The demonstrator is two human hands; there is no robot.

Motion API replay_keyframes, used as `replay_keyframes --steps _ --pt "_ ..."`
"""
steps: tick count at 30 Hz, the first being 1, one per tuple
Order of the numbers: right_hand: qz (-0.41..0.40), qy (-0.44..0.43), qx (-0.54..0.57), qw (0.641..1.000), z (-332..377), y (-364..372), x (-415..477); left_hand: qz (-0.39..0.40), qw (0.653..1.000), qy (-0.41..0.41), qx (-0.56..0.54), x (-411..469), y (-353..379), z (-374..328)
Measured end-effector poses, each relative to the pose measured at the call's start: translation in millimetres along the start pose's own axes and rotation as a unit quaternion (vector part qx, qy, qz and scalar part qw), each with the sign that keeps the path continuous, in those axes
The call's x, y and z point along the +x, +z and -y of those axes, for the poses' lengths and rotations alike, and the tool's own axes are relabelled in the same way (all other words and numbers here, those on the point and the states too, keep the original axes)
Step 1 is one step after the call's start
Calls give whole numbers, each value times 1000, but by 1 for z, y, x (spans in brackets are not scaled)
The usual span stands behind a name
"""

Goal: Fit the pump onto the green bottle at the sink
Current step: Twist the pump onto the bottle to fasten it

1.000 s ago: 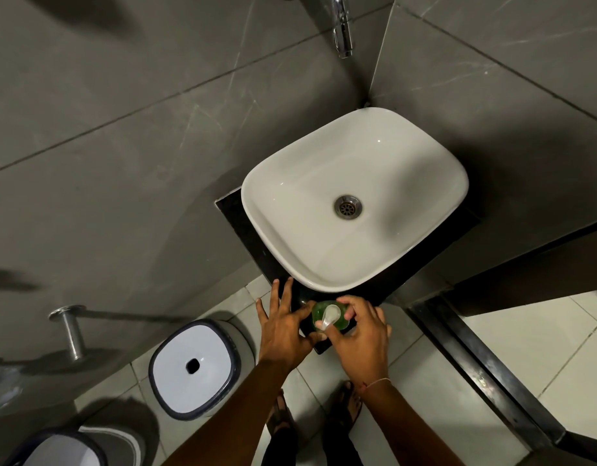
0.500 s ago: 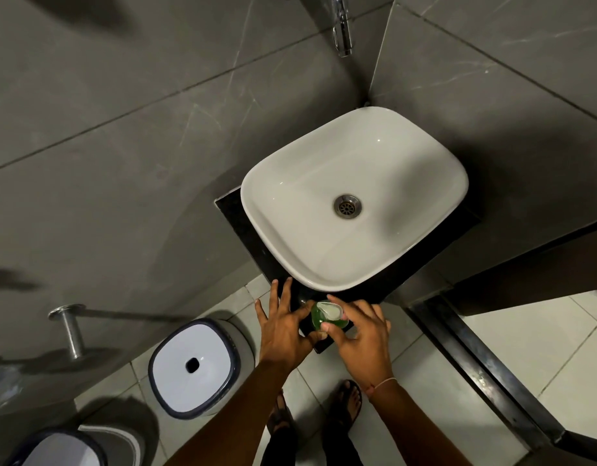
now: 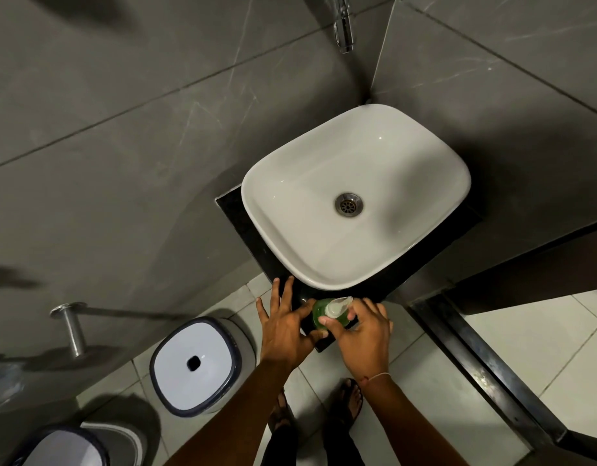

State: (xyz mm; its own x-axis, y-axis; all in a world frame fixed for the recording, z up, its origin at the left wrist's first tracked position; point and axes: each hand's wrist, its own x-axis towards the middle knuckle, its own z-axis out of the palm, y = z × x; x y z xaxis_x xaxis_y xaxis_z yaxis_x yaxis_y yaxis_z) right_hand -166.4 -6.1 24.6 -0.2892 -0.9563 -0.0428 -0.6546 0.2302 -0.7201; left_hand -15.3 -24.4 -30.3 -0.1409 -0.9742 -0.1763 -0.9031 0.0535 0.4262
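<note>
A green bottle (image 3: 319, 314) stands on the black counter (image 3: 243, 227) at its near corner, just in front of the white basin (image 3: 421, 163). A clear white pump (image 3: 337, 306) sits on top of the bottle, its nozzle pointing right and away. My right hand (image 3: 364, 334) has thumb and fingers closed around the pump. My left hand (image 3: 287, 324) lies against the bottle's left side, thumb touching it, the other fingers spread over the counter edge.
A chrome tap (image 3: 344, 28) juts from the grey wall above the basin. A white lidded bin (image 3: 198, 363) stands on the tiled floor to the left, with a metal wall bar (image 3: 70, 326) beyond it. My sandalled feet (image 3: 349, 398) are below.
The pump's nozzle has swung round from pointing down-left to pointing right as my right hand turned on it. My left hand has stayed against the bottle.
</note>
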Motion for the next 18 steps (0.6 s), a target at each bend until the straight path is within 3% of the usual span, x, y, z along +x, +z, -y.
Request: replay_keyframes --steps 8,13,18 --pt "26 -12 1 1000 -6 1 -2 2 1000 0 8 1 -1 0" --pt "4 33 -8 999 3 7 0 4 1000 -4 3 1 -2 0" --pt "31 7 34 999 -2 1 -2 2 1000 1 4 0 -2 0"
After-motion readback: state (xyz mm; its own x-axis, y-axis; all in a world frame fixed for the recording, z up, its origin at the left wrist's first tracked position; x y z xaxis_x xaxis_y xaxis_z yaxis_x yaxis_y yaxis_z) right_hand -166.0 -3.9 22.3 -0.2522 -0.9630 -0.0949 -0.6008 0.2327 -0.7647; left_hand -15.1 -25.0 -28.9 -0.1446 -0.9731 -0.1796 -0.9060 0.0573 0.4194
